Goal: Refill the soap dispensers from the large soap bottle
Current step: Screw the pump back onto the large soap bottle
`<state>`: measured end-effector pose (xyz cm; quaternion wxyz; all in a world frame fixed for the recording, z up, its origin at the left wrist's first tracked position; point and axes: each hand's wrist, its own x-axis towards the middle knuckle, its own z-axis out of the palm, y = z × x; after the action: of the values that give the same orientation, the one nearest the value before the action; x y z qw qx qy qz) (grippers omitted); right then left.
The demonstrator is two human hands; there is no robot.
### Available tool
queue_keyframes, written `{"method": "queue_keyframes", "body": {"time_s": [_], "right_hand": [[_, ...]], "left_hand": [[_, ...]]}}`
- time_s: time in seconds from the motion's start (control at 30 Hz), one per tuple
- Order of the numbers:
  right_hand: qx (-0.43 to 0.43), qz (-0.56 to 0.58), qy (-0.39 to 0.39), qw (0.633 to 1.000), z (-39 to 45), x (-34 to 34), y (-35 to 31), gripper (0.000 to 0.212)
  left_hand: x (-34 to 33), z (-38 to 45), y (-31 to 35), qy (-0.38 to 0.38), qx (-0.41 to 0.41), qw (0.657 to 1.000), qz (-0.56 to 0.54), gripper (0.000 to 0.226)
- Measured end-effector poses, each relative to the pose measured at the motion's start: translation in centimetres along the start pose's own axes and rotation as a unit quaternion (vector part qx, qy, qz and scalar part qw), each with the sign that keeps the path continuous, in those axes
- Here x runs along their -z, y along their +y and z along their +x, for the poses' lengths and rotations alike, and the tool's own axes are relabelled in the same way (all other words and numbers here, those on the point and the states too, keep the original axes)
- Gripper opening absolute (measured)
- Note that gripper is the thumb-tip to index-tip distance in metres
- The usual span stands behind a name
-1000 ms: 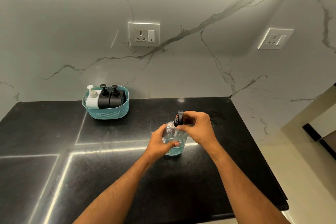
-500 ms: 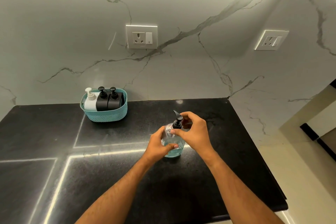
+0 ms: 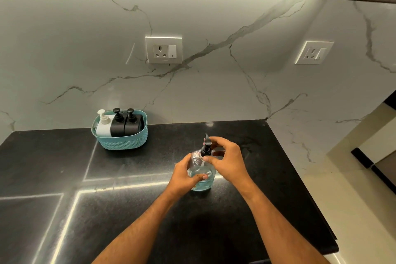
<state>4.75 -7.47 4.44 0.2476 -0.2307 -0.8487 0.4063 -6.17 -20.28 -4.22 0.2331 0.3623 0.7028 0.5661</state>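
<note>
Turning between frames, the black pump head (image 3: 206,148) now points its nozzle toward the far edge of the tabletop (image 3: 267,199), a sign the cap is probably being unscrewed. Seen from the head camera, the right hand (image 3: 227,162) pinches the pump collar with its fingertips, the other fingers loosely spread. Wrapped around the clear soap bottle (image 3: 202,178), the left hand (image 3: 185,177) steadies it upright near the middle of the tabletop, blue liquid low inside. Well apart, at the far left, a teal basket (image 3: 120,142) holds one white dispenser (image 3: 103,127) and two black dispensers (image 3: 126,125), not yet refilled.
</note>
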Motion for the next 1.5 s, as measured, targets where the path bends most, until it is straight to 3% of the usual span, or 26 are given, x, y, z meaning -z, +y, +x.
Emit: {"method": "queue_keyframes", "body": {"time_s": [0.13,0.3,0.43,0.57,1.13,1.23,1.33,1.5], "right_hand": [[-0.006,-0.01,0.007,1.0,0.3,-0.3,-0.2,0.046],[-0.008,0.013,-0.006,1.0,0.5,-0.1,-0.2,0.053],[-0.019,0.006,-0.007,1.0,0.5,0.0,0.0,0.042],[-0.048,0.001,0.025,0.999,0.5,-0.7,-0.2,0.049],[-0.022,-0.005,-0.019,1.0,0.4,-0.2,0.2,0.049],[-0.027,-0.013,0.003,1.0,0.5,-0.4,-0.1,0.041],[-0.042,-0.013,0.022,0.999,0.6,-0.9,-0.3,0.047],[-0.028,0.008,-0.015,0.999,0.4,-0.3,0.0,0.052]], "left_hand": [[-0.1,0.2,-0.5,0.0,-0.006,1.0,0.003,0.065],[-0.1,0.2,-0.5,0.004,-0.003,1.0,0.007,0.064],[0.0,0.2,-0.6,0.005,0.003,1.0,0.011,0.065],[-0.1,0.2,-0.8,0.008,0.009,1.0,0.014,0.064],[-0.1,0.3,-0.5,-0.001,0.014,1.0,0.014,0.065],[-0.1,0.3,-0.7,-0.001,0.012,1.0,0.017,0.066],[-0.1,0.3,-0.9,0.002,0.012,1.0,0.017,0.063],[-0.1,0.3,-0.6,0.006,0.005,1.0,0.016,0.064]]}}
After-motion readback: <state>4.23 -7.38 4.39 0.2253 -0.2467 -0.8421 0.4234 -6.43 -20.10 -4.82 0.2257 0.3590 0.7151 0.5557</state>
